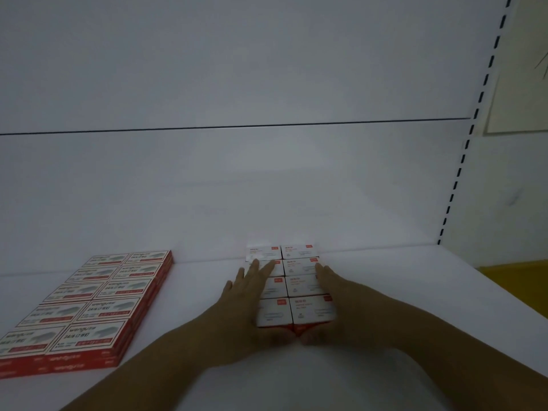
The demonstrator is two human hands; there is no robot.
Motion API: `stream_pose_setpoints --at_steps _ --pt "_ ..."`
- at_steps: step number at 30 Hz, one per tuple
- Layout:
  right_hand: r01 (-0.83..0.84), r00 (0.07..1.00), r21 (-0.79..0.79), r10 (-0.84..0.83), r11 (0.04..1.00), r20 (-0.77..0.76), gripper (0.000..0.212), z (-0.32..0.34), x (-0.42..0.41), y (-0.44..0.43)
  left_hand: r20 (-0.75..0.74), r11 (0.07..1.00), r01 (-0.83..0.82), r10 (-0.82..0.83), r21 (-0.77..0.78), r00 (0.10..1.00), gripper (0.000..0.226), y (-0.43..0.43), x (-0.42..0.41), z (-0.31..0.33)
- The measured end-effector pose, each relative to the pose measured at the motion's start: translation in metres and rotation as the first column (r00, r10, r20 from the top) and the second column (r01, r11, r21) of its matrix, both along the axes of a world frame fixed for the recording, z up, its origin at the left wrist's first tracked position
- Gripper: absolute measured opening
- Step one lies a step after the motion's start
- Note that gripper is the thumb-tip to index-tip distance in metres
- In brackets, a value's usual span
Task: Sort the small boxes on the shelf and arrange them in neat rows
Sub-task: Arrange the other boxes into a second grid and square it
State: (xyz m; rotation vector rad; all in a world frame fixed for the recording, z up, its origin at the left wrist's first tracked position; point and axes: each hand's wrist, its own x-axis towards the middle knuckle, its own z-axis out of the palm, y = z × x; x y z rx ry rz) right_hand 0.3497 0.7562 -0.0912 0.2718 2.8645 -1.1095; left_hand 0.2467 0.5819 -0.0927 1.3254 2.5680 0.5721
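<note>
The small white boxes (301, 287) sit on the shelf (207, 310), right of its middle, packed into one block two wide and four deep, with the far pair close against the back panel (237, 188). Each is a flat little carton with a smooth white top, a small red tag in one corner and faint print I can't read from here. The near faces show red.

Both hands bracket that block. The left hand (252, 295) lies along its left side with the grip spread wide: the fingers (267, 266) run straight and flat, their tips resting on the top of the second row, while the thumb (275, 336) presses the near face. The right hand (335, 298) mirrors it on the right flank, fingers straight along the side and thumb (311, 339) against the front, where the two thumbs nearly meet. Neither grip curls round a box; they only press against the block.

Well apart to the left lies a larger block of red-and-white boxes (89, 301), two across and five deep, stacked in layers, with red sides and grey pictures on the lids.

The shelf is matt white and smooth. A slotted upright (462, 161) runs up at the right, with a yellow surface (522, 280) beyond it.
</note>
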Motion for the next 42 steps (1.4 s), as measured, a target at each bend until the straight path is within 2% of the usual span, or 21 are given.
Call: stream_pose_setpoints --at_steps 1,2,3,5,6,10,13,15,17,20,26,29,35,37,39,42 --pt "0.005 0.999 -0.056 -0.007 0.998 -0.037 0.065 -0.001 -0.001 -0.001 -0.004 1.0 -0.003 0.003 -0.005 1.0 0.099 0.0 0.0 0.001" --pt "-0.017 0.998 -0.013 0.016 1.0 -0.068 0.054 -0.001 0.0 -0.001 -0.009 1.0 -0.008 0.008 -0.008 1.0 0.099 0.001 0.0 0.001" --pt "-0.006 0.996 -0.043 0.002 0.999 -0.089 0.056 0.001 0.001 -0.002 -0.011 1.0 -0.012 0.012 -0.003 1.0 0.099 0.001 0.001 0.001" --pt "0.007 0.999 -0.08 -0.009 0.997 -0.034 0.094 0.002 0.003 -0.001 0.006 1.0 -0.019 0.019 0.02 1.0 0.1 0.001 0.001 -0.001" --pt "0.0 0.999 0.016 0.001 1.0 -0.04 0.111 0.0 0.003 0.002 0.016 0.999 -0.021 0.021 0.034 1.0 0.101 0.001 0.001 -0.001" --pt "-0.02 1.0 0.11 0.023 0.994 -0.02 0.127 0.008 0.003 0.002 0.037 0.998 -0.007 0.005 0.064 0.999 0.11 -0.002 0.002 0.0" --pt "-0.031 0.99 0.236 -0.001 0.971 0.138 0.131 0.017 0.006 0.014 0.061 0.999 -0.026 0.025 0.023 0.998 0.125 -0.006 0.002 0.004" --pt "-0.005 0.973 0.39 -0.086 0.921 0.216 0.129 0.018 0.009 0.026 0.05 0.997 -0.073 0.074 -0.036 0.996 0.128 -0.009 0.001 0.007" --pt "-0.035 0.961 0.449 -0.093 0.893 0.261 0.125 0.015 0.01 0.029 0.049 0.989 -0.104 0.109 -0.101 0.993 0.126 -0.012 0.0 0.008" --pt "-0.041 0.972 0.417 -0.06 0.908 0.226 0.119 0.011 0.008 0.022 0.066 0.988 -0.082 0.091 -0.131 0.994 0.117 -0.015 0.0 0.009" --pt "-0.054 0.996 0.375 0.025 0.925 0.082 0.093 0.012 0.006 0.015 0.013 0.989 -0.084 0.086 -0.125 0.996 0.108 -0.012 0.0 0.006" --pt "-0.096 0.994 0.375 0.071 0.922 0.079 0.086 0.013 0.006 0.014 0.017 0.988 -0.094 0.097 -0.12 0.995 0.109 -0.012 -0.003 0.003" --pt "-0.099 0.99 0.317 0.062 0.943 0.123 0.082 0.017 0.006 0.011 -0.008 0.989 -0.077 0.077 -0.127 0.997 0.114 -0.013 -0.01 -0.003" --pt "-0.099 0.988 0.309 0.055 0.946 0.147 0.093 0.017 0.008 0.01 -0.048 0.987 -0.09 0.084 -0.13 0.995 0.115 -0.013 -0.011 -0.004" --pt "-0.068 0.982 0.357 -0.001 0.932 0.19 0.114 0.015 0.01 0.01 -0.155 0.986 -0.057 0.033 -0.158 0.987 0.109 -0.014 -0.011 -0.005" --pt "-0.077 0.993 0.497 0.021 0.865 0.118 0.12 0.01 0.01 0.002 -0.31 0.976 0.062 -0.127 -0.211 0.942 0.099 -0.013 -0.01 -0.005"
